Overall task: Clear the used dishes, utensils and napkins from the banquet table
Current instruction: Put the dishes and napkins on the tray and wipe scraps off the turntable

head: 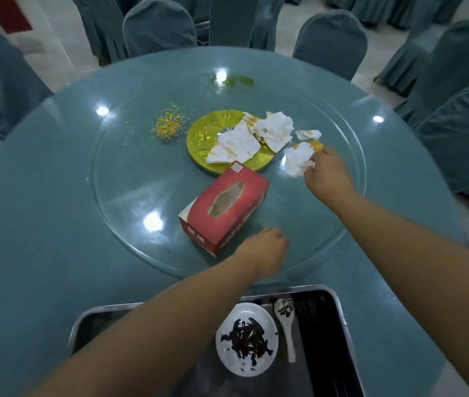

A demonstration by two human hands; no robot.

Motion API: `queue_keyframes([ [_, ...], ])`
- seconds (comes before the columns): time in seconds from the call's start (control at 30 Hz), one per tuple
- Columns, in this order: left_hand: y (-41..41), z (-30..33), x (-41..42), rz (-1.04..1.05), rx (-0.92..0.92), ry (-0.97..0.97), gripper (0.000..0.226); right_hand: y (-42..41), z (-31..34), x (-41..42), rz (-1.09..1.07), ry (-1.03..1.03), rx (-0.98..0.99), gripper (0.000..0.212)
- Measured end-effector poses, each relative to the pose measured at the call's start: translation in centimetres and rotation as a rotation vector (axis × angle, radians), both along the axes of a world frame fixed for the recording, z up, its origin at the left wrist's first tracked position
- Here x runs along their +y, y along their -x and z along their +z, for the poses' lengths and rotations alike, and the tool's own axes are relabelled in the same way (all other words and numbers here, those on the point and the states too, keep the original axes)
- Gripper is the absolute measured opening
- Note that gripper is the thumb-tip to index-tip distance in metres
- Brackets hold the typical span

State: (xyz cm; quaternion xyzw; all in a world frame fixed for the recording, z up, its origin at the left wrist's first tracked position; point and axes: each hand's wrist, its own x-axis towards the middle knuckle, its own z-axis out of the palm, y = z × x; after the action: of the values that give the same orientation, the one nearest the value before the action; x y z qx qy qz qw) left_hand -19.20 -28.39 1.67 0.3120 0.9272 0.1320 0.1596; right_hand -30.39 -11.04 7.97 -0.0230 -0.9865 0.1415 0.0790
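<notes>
A crumpled, yellow-stained napkin (pixel 297 160) lies on the glass turntable (pixel 130 202), just right of a gold plate (pixel 203 136), and the right hand (pixel 326 174) pinches its near edge with curled fingers. More soiled napkins (pixel 256 136) lie heaped over the plate's right half, with a small scrap (pixel 307 134) just beyond. The paper looks light, soft and limp, probably damp, so bunching it in the fingers should lift it easily; the plate seems stiff and is best taken by its rim. The left hand (pixel 264 247) hovers empty, fingers loosely curled, beside a red tissue box (pixel 224 209). Food crumbs (pixel 168 124) dot the glass. Nearest the viewer, a metal tray (pixel 342 325) holds a dirty white dish (pixel 247 339) and a spoon (pixel 284 319). The round desk (pixel 27 224) is blue-green, ringed by covered chairs (pixel 156 27).
</notes>
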Motion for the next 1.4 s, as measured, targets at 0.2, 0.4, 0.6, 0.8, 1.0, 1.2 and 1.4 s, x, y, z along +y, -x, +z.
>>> queue_keyframes([
  [0.2, -0.6, -2.9, -2.8, 0.097, -0.314, 0.314, 0.044, -0.3, -2.1, 0.0, 0.008, 0.04, -0.067, 0.03],
  [0.4, 0.6, -2.6, -7.3, 0.212, -0.323, 0.51, 0.031, 0.3, -4.4, -1.1, 0.069, 0.031, -0.165, 0.028],
  [0.6, 3.5, -2.0, -7.2, 0.353, -0.253, 0.483, 0.032, 1.2, -5.6, -2.7, 0.162, 0.004, -0.234, 0.026],
  [0.8, 4.4, -4.1, -5.8, 0.536, -0.375, 0.312, 0.066, 2.5, -6.8, -3.4, 0.194, -0.002, -0.224, 0.025],
  [1.0, 4.9, -6.2, -7.6, 0.598, -0.521, 0.312, 0.108, 6.0, -7.3, -3.9, 0.166, 0.05, -0.13, 0.038],
  [1.2, 5.9, -7.3, -12.5, 0.535, -0.494, 0.387, 0.111, 10.9, -7.0, -4.9, 0.116, 0.085, 0.001, 0.044],
  [1.4, 6.8, -8.0, -16.3, 0.461, -0.44, 0.478, 0.112, 14.3, -8.4, -5.3, 0.083, 0.167, 0.003, 0.027],
])
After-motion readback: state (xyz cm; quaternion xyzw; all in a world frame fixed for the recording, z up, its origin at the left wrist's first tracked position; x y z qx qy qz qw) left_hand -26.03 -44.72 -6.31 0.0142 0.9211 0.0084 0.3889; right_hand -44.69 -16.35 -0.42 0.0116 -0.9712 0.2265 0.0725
